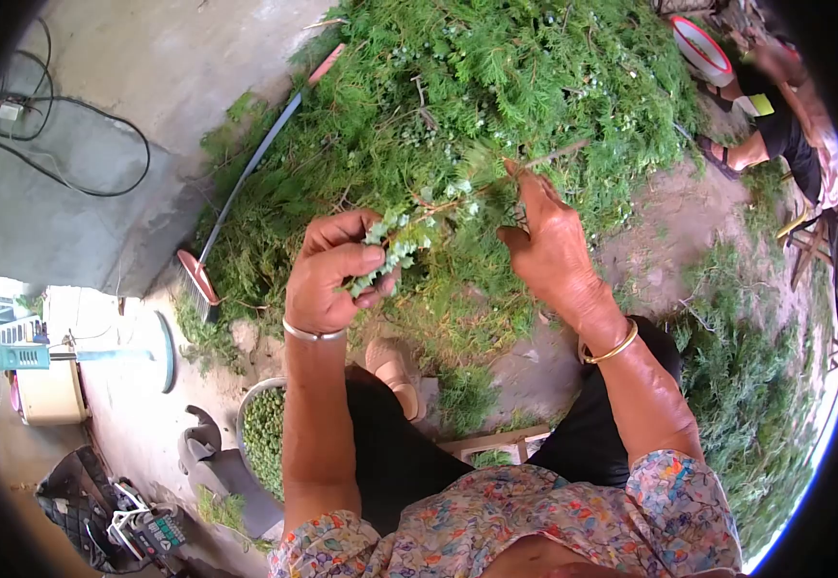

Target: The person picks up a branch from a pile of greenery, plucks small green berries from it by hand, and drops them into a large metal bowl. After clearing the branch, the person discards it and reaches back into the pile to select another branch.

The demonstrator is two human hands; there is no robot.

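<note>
Pinching berried sprig in left hand over near edge of pile. Likely light, springy; best taken by stem. With right hand half-open, cannot tell grip

Broom left of branch pile, basin nearer the person.

No text, label, brand, number or sign can be read. The keypad at the lower left carries small pale marks in rows, too small and blurred to make out as letters or digits, and the teal box of the machine at the left edge shows fine pale lines that cannot be told as print.
</note>
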